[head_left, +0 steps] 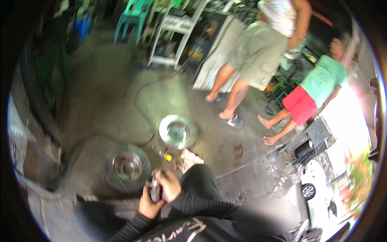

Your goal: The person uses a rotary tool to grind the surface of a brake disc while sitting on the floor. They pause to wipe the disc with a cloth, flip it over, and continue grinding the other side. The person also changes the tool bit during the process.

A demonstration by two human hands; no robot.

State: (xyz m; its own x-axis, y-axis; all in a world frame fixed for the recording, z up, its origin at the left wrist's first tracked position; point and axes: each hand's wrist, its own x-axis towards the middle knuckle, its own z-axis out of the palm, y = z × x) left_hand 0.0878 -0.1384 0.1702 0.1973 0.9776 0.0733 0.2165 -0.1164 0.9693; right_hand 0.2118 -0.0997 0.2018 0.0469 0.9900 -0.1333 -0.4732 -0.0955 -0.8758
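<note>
Above my lap, both hands are closed around a small grey metal part (155, 191); its exact kind is too blurred to tell. My left hand (149, 205) grips it from the near left side. My right hand (169, 186) wraps its far and right side, fingers curled over the top. Just beyond my hands on the floor lies a dark round metal disc (108, 177) with a shiny hollow centre, resembling a brake disc. Farther off and to the right is a second, brighter disc (163, 128). A crumpled pale rag (189, 160) lies near my right knee.
A small yellow item (167, 157) lies beside the rag. A dark hose (137, 101) snakes across the floor. One person in khaki shorts (258, 52) stands ahead; another in red shorts (300, 105) is at the right. A green chair (133, 18) and white metal frame (177, 28) stand behind.
</note>
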